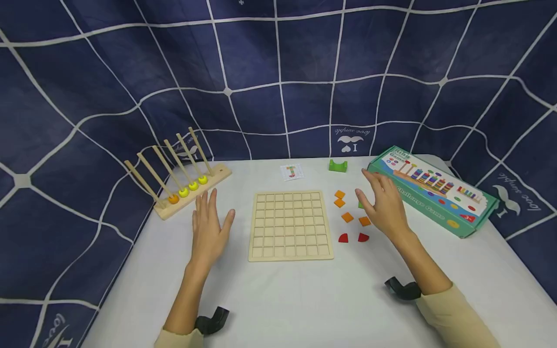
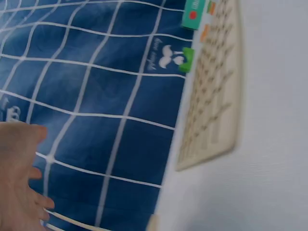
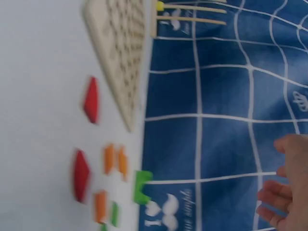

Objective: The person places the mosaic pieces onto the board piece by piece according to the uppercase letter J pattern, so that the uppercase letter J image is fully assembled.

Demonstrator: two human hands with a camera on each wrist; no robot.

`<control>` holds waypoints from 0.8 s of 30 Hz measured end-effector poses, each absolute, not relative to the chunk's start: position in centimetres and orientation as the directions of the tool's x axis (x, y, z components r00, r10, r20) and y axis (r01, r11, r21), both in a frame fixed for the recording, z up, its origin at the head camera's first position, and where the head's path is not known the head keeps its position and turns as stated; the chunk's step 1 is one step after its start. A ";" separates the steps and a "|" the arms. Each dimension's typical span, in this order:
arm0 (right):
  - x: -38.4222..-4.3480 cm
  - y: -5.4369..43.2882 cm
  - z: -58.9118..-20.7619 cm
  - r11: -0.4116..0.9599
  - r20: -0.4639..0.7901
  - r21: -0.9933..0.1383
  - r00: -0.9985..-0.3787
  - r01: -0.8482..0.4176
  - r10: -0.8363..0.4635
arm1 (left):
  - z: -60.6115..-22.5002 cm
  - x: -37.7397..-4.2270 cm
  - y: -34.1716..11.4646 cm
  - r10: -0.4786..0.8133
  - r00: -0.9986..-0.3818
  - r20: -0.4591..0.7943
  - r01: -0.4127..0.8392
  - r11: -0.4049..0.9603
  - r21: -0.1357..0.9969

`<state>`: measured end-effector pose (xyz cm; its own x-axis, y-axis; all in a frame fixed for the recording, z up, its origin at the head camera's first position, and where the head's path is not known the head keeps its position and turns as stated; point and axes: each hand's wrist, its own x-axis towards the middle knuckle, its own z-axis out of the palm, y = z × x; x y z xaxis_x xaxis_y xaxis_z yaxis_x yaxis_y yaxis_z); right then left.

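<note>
My left hand (image 1: 209, 234) is held with fingers straight between the wooden peg stand and the wooden grid board (image 1: 290, 225), holding nothing. My right hand (image 1: 385, 205) is also free, its thumb apart from its fingers, over the table right of the board. Near its thumb lie several orange squares (image 1: 347, 217), and a bit of a green piece (image 1: 360, 205) shows partly hidden behind the hand. Two red quarter-round pieces (image 1: 343, 238) lie closer to me. In the right wrist view the fingers (image 3: 276, 197) are loosely bent around nothing.
A wooden stand (image 1: 191, 191) with upright pegs and several yellow and orange beads is at the left. A pattern card (image 1: 292, 172) and a green notched block (image 1: 338, 166) lie behind the board. A green game box (image 1: 435, 193) sits at the right, before a dark blue gridded cloth (image 1: 304, 53).
</note>
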<state>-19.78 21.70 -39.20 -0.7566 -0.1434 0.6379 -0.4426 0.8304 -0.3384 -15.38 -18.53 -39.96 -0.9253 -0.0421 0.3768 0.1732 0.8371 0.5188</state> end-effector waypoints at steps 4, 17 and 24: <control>-20.2 21.3 -41.4 0.810 0.610 -0.416 -0.787 -0.415 -0.090 | -42.0 -15.7 -18.6 0.015 -0.941 0.337 0.224 0.774 0.592; -23.9 22.8 -47.5 0.714 0.225 -0.677 -0.974 -0.178 -0.030 | -49.5 -17.0 -18.5 0.361 -0.932 -0.013 0.282 0.749 0.600; -26.6 22.9 -48.6 0.731 0.260 -0.647 -0.964 -0.215 -0.054 | -50.2 -16.9 -17.4 0.401 -0.912 0.087 0.395 0.801 0.450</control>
